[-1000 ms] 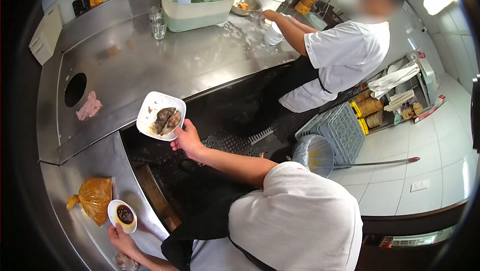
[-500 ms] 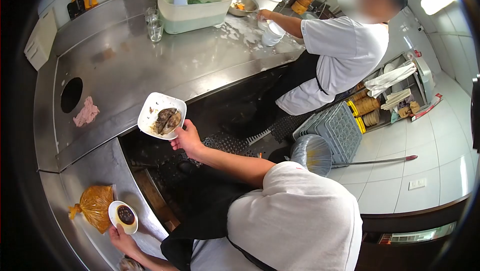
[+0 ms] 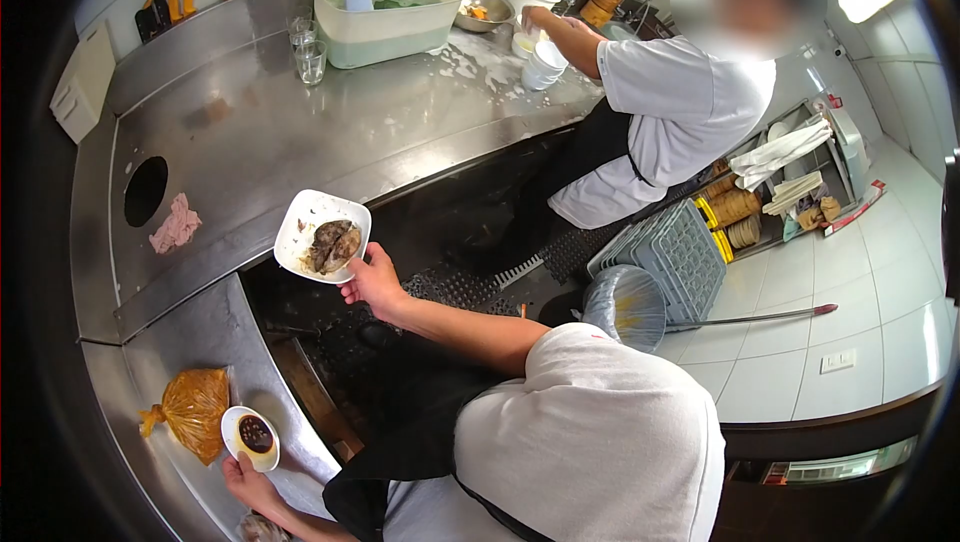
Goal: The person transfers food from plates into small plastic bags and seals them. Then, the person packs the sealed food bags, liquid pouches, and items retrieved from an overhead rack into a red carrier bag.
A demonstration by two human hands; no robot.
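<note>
Steel covers the long surface [image 3: 300, 132] that bends along the left side of the frame. The person's right hand [image 3: 375, 282], near the middle of the frame, holds up a white square plate [image 3: 322, 235] by its lower edge, thumb on the rim and fingers under it. Brown bits of leftover food [image 3: 332, 245] lie on the plate. The plate hangs in the air over the dark gap beside the surface.

At the lower left, the left hand [image 3: 250, 482] has its grip closed on the edge of a small white sauce dish [image 3: 250, 437] with dark sauce in it. The dish is just beside an orange plastic bag [image 3: 192, 410] that lies on the surface.

A pink cloth [image 3: 176, 224] lies near a round hole [image 3: 146, 191] at the left. In the upper part of the frame, another person in a white shirt [image 3: 680, 102] has a hand at a stack of white cups [image 3: 545, 64], close to a big white tub [image 3: 388, 12] and two glasses [image 3: 307, 47].
</note>
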